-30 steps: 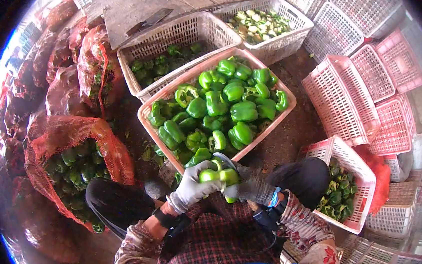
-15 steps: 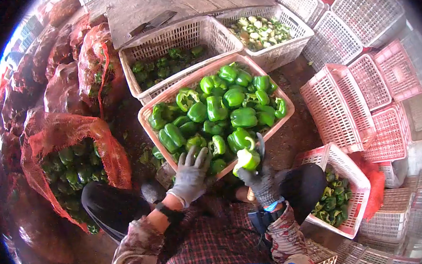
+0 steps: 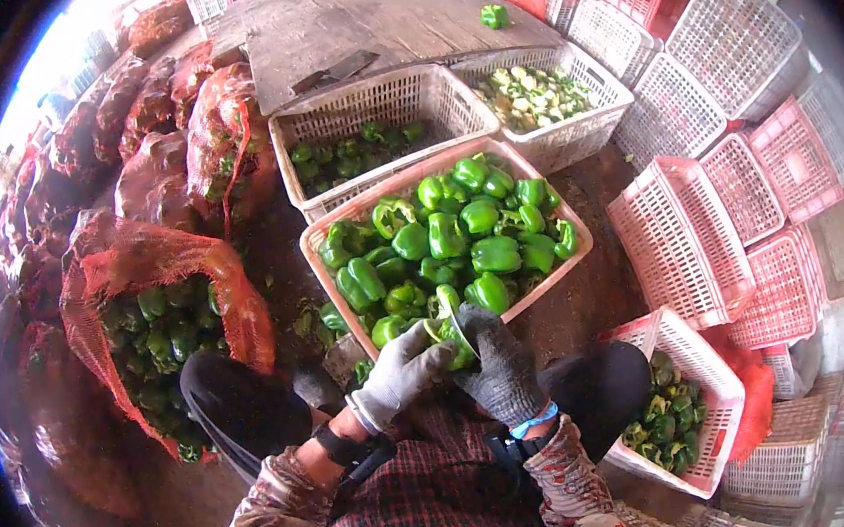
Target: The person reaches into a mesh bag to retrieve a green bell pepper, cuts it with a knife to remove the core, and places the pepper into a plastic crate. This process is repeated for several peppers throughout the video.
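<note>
My left hand (image 3: pixel 407 373), in a light grey glove, is closed on a green bell pepper (image 3: pixel 445 330) above the near rim of a pink crate (image 3: pixel 588 234). My right hand (image 3: pixel 501 367), in a darker grey glove, is closed around a knife (image 3: pixel 461 332), whose thin blade lies against the pepper. The handle is hidden in the fist. Both hands meet at the pepper, and their fingers cover much of it. Whole and cut green bell peppers (image 3: pixel 495 254) fill the crate just beyond.
Behind stand a crate (image 3: pixel 289 180) of darker peppers and one of pale pepper pieces (image 3: pixel 528 97). An open red mesh sack (image 3: pixel 245 309) of peppers lies left. At right are a crate of green pieces (image 3: pixel 668 413) and stacked crates (image 3: pixel 676 241). A lone pepper (image 3: pixel 494 16) sits on a board.
My left hand has left the peppers in the crate and come right to the held pepper. My right hand has moved left with the knife, bringing both hands together. The view has shifted slightly.
</note>
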The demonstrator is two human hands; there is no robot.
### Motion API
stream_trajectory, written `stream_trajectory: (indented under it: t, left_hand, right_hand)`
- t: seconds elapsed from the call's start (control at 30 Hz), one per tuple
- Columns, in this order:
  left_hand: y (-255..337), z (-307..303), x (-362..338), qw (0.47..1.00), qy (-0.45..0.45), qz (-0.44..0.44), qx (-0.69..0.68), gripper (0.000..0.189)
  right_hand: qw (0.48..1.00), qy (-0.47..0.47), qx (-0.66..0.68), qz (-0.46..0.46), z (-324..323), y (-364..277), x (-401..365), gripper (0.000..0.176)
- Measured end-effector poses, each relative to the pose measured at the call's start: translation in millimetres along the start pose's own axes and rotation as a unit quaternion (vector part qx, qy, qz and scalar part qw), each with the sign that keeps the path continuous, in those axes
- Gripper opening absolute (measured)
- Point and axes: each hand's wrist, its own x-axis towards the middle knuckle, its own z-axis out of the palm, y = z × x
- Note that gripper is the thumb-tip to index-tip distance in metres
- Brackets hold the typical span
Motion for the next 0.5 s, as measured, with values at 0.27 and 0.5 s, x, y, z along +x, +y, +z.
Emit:
stream_trajectory:
  t: [0.27, 0.5]
  left_hand:
    - [2, -1, -15, 0.992, -0.039, -0.050, -0.110, 0.042]
    - [2, -12, -14, 0.887, 0.174, 0.131, 0.407, 0.041]
  right_hand:
    - [0.849, -0.137, 0.488, 0.152, 11, 32, -5, 0.092]
    - [0.962, -0.090, 0.175, 0.188, 29, 2, 6, 0.062]
